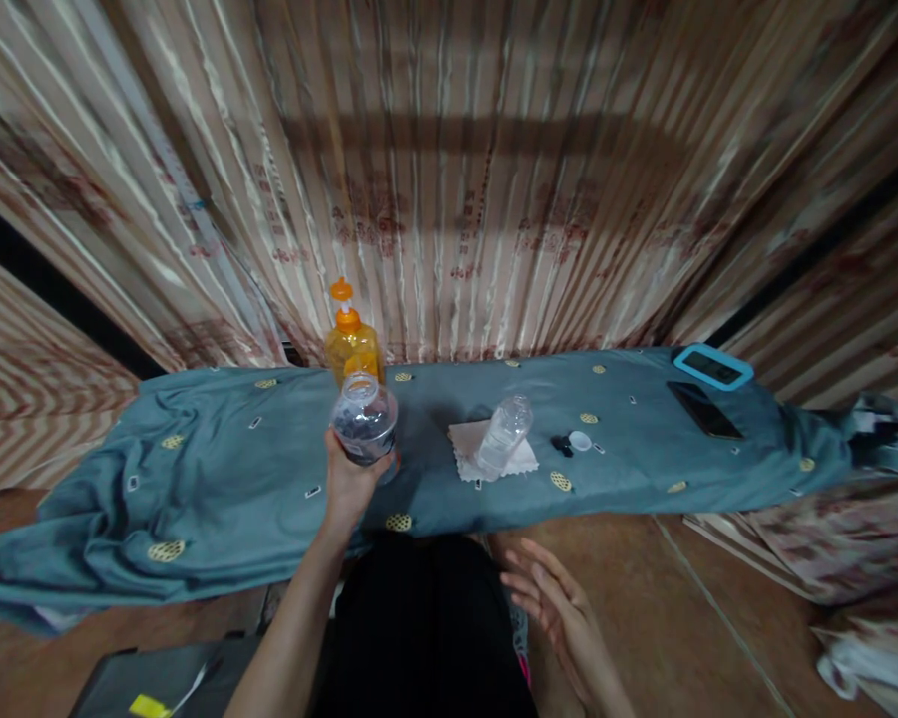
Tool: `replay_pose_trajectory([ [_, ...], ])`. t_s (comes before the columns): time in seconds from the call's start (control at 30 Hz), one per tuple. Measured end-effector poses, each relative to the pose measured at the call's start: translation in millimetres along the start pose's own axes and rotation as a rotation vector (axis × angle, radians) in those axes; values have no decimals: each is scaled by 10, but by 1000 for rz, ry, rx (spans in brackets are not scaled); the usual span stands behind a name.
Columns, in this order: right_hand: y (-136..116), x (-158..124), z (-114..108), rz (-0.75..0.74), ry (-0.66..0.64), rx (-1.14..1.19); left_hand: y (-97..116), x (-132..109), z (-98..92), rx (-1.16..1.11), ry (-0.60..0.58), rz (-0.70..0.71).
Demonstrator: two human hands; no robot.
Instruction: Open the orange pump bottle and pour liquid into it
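Note:
My left hand (348,484) is wrapped round a clear plastic bottle (364,419) and holds it upright over the table covered by a blue-grey cloth (217,469). Just behind it stands an orange bottle (351,344) with an orange cap. A second clear bottle (503,434) lies tilted on a white napkin (524,461) near the middle. My right hand (558,603) hangs below the table edge, fingers spread, holding nothing.
A white cap (581,440) and a small black piece (561,445) lie right of the napkin. A black phone (703,409) and a device in a blue case (712,367) rest at the far right. Striped curtains (464,199) hang behind the table.

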State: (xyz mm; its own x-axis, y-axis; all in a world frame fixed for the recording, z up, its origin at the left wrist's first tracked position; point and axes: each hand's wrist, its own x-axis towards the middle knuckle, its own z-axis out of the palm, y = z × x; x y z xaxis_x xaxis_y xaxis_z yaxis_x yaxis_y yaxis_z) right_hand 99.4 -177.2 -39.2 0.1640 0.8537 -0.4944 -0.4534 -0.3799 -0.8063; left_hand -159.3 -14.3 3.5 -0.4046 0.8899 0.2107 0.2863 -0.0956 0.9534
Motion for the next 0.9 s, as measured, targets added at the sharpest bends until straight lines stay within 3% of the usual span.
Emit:
replay_pose_trajectory([
  [0.3,-225,192,-175,-176,148,-127,-60,-97,1,-84,22,37],
  [0.43,-316,326,-304,-299,182,-257,31,-441,-132,-64,107,25],
  [0.53,-397,535,-424,-408,212,-404,233,-791,-122,-7,54,125],
  [0.6,-490,711,-487,-486,248,-517,367,-957,35,-9,-100,164],
  [0.7,-663,968,-526,-589,326,-710,479,-1021,492,-88,-330,133],
  [0.8,-791,1156,-515,-681,383,-892,491,-911,1030,-163,-410,79],
  [0.9,-843,1291,-524,-799,418,-1039,475,-767,1399,-123,-416,73],
])
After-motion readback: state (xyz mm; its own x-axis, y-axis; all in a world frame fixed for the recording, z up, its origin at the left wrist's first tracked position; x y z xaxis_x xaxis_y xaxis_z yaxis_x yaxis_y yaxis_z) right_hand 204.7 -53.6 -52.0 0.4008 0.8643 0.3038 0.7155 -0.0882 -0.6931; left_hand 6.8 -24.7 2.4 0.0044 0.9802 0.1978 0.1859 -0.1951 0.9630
